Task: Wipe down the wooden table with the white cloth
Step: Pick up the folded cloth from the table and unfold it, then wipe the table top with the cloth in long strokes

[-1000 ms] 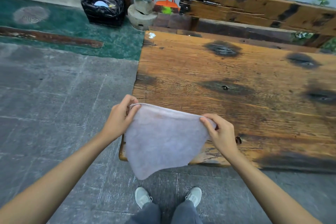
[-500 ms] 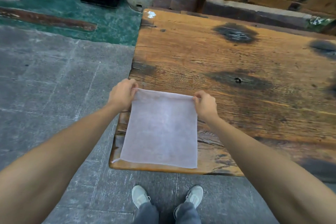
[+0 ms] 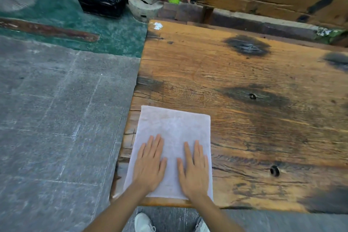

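The wooden table (image 3: 254,118) fills the view from twelve to four o'clock, a worn slab with dark blotches, and nearly all of it looks unwiped, so the task seems barely begun. The white cloth (image 3: 175,130) lies spread flat on the corner at about six o'clock, its near edge along the table's rim. On its near half, the left hand (image 3: 149,165) and right hand (image 3: 194,170) press down side by side, fingers straight and slightly spread, gripping nothing.
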Tool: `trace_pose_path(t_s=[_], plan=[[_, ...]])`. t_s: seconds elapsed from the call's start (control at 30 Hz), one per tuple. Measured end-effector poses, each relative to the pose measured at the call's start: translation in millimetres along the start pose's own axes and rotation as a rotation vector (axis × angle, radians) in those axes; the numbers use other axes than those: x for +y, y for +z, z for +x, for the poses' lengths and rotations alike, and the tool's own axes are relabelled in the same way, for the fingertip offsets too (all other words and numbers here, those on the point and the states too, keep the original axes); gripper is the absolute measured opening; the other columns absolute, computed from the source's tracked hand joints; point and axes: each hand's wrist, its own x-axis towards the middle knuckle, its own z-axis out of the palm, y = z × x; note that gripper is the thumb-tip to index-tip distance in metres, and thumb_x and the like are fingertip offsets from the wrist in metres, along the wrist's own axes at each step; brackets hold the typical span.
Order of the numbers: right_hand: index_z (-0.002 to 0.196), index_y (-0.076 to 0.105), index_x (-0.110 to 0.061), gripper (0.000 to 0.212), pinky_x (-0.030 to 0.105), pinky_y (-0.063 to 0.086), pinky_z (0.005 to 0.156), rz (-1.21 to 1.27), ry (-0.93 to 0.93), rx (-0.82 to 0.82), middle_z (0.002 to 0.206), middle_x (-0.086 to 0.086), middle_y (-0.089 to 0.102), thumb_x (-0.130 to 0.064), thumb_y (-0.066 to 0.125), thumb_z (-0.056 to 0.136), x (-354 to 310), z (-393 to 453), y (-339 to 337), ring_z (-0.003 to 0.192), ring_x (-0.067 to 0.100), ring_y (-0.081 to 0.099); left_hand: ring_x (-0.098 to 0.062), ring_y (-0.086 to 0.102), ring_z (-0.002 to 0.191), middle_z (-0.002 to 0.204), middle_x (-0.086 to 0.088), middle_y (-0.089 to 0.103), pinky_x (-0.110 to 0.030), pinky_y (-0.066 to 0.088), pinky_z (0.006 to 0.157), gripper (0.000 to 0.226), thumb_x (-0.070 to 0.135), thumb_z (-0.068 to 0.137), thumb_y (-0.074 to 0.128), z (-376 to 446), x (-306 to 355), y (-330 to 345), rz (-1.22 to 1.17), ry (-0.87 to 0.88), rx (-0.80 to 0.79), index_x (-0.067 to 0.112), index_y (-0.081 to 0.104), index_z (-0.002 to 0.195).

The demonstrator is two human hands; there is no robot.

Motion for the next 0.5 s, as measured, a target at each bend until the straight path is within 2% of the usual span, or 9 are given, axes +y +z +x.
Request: trace_pose_path(t_s=[0.1,0.17,0.23,0.37,0.43,0.5], plan=[[0.160,0.012,-0.038,0.067,0.042,0.006,0.126,-0.035,0.042,0.056,0.169,-0.002,-0.004,-0.064,0.021,0.098,-8.8,-4.4,4.6,0.157,0.019,-0.001,-0.020,0.011,0.155,0.166,0.000,0.019,-0.047,0.014,0.121,0.064,0.042,0.099,0.027,-9.6,4.8,5.8,0.030,-0.047,0.037,0.015,0.026,0.157],[0.159,0.022,-0.037,0.068,0.046,0.011,0.125,-0.024,0.068,0.093,0.170,0.001,0.006,-0.065,0.025,0.097,-16.5,2.9,3.5,0.157,0.022,0.009,-0.017,0.009,0.154,0.166,0.002,0.020,-0.046,0.012,0.121,0.063,0.043,0.098,0.027,-5.0,6.1,1.5,0.014,-0.082,0.061,0.017,0.029,0.156],[0.158,0.025,-0.037,0.067,0.050,0.013,0.124,-0.043,0.066,0.127,0.170,0.001,0.011,-0.063,0.028,0.097,-18.6,17.3,2.4,0.156,0.023,0.012,-0.021,0.015,0.154,0.165,0.001,0.025,-0.045,0.012,0.121,0.062,0.040,0.097,0.029,9.3,6.8,-7.5,-0.004,-0.092,0.093,0.017,0.035,0.154],[0.158,0.022,-0.041,0.066,0.056,0.013,0.124,-0.052,0.074,0.127,0.170,0.000,0.007,-0.065,0.029,0.096,-18.4,52.2,3.0,0.157,0.025,0.007,-0.017,-0.006,0.156,0.168,0.011,0.002,-0.040,-0.002,0.124,0.060,0.047,0.097,0.021,46.8,5.4,-14.5,-0.039,-0.114,0.060,0.041,0.015,0.157],[0.158,0.015,-0.046,0.069,0.059,0.009,0.123,-0.094,0.093,0.106,0.170,-0.001,0.002,-0.069,0.028,0.094,-18.3,60.7,6.0,0.157,0.027,0.002,-0.020,0.000,0.156,0.168,0.008,0.004,-0.043,0.002,0.124,0.059,0.051,0.097,0.025,55.1,4.4,-8.9,-0.014,-0.157,0.059,0.046,0.016,0.155],[0.157,0.015,-0.049,0.072,0.063,0.009,0.120,-0.144,0.106,0.105,0.171,-0.001,0.005,-0.073,0.030,0.091,-17.3,68.3,11.0,0.157,0.030,0.003,-0.025,0.012,0.155,0.168,0.002,0.014,-0.049,0.014,0.122,0.063,0.055,0.094,0.035,63.3,2.5,-1.0,0.037,-0.177,0.063,0.045,0.023,0.155]])
